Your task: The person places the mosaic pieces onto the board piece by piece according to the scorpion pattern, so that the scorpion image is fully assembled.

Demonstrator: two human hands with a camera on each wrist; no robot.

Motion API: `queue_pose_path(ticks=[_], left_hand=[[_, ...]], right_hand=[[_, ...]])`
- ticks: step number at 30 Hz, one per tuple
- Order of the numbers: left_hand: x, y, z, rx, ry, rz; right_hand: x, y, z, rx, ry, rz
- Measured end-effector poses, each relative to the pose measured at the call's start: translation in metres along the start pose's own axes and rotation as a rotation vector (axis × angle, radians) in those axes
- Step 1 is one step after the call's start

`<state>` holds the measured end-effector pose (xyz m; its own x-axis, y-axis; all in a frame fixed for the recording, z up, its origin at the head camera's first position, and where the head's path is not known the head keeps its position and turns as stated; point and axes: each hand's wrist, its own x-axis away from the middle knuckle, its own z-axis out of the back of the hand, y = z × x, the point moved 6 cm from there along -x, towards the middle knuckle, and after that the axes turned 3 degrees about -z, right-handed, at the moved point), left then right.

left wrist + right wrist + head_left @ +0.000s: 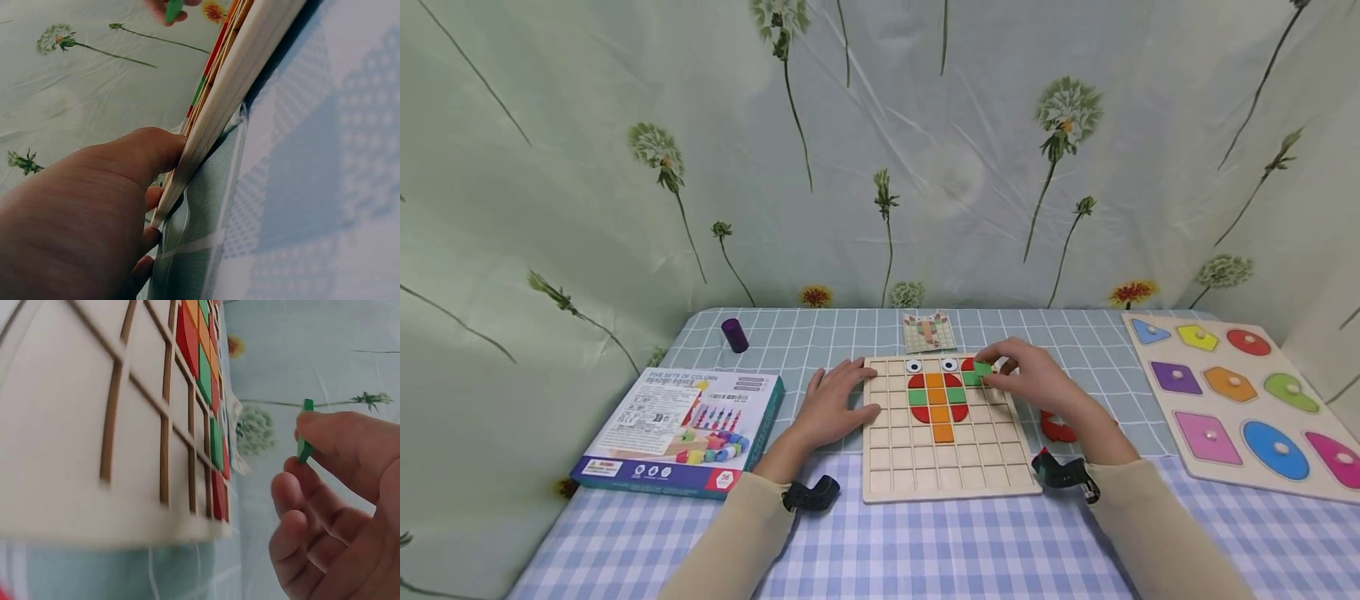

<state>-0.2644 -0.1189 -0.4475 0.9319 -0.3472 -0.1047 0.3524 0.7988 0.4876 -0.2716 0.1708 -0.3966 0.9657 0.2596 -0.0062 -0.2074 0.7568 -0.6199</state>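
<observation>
A wooden grid board (955, 481) lies on the table. A column of orange tiles (938, 414) runs down its middle, flanked by red rounded pieces (919, 413) and green squares (917, 397). Two eye tiles (950, 365) sit in the top row. My right hand (1033, 379) pinches a green square tile (305, 432) between thumb and fingers, above the board's upper right part. Against the board's left edge rests my left hand (831, 408), fingers spread and fairly straight; in the left wrist view its thumb (164, 147) touches the rim.
Behind the board stands a small pattern card (929, 333). A purple cylinder (734, 335) is at the back left, above a boxed toy set (681, 429). A red piece (1057, 427) lies beside the right forearm. At the far right is a shape puzzle board (1217, 392) with knobbed pieces.
</observation>
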Motion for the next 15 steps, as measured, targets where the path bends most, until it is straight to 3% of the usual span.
queue_pose_path(ticks=[15], left_hand=[[0.001,0.0,-0.001,0.023,0.007,0.0]], right_hand=[[-0.033,-0.023,-0.03,-0.121,-0.104,-0.005]])
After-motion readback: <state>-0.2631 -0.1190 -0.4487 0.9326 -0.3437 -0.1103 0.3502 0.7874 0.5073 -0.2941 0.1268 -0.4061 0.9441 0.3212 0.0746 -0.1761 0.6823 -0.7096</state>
